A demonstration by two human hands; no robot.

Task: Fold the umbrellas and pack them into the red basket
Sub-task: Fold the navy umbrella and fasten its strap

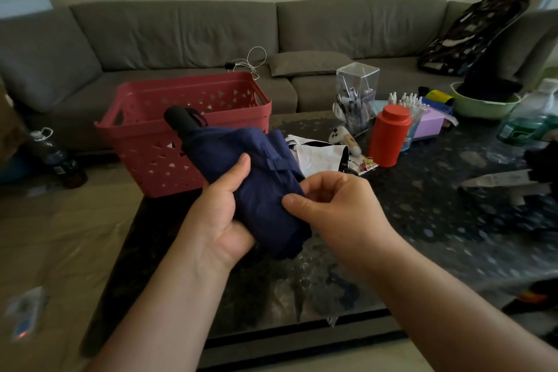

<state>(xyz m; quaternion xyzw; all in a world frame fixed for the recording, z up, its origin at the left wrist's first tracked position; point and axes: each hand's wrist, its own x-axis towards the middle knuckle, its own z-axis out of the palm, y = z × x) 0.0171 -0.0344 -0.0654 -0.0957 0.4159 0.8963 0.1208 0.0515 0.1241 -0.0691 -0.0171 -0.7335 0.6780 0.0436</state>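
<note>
A person's left hand point(222, 214) wraps the lower part of a collapsed navy umbrella point(247, 178), thumb lying up across the cloth and the other fingers curled out of sight behind it, while the right hand point(329, 205) pinches a fold of canopy between thumb and bent forefinger at the bundle's near right side. The umbrella is held in the air above the dark table point(422, 214), its black handle point(181, 119) pointing up and away from the fingers toward the red basket point(181, 118), which stands just beyond the left thumb at the table's far left corner. The cloth looks loosely gathered, and the strap point(279, 164) lying just above the right fingertips seems unfastened; judging from this, the pleats could spring loose if the right pinch lets go before the strap is wrapped round, and a bulky, unbound roll could unfurl when dropped in. The basket's floor is hidden behind its wall and the umbrella, so whether it holds anything cannot be told. Well beyond the right knuckles, a clear box point(356, 93) holds what appear to be pens, a closed red canister point(389, 136) stands beside it, and a pale green bowl point(483, 104) farther right holds something dark. A grey sofa point(181, 36) runs behind.
</note>
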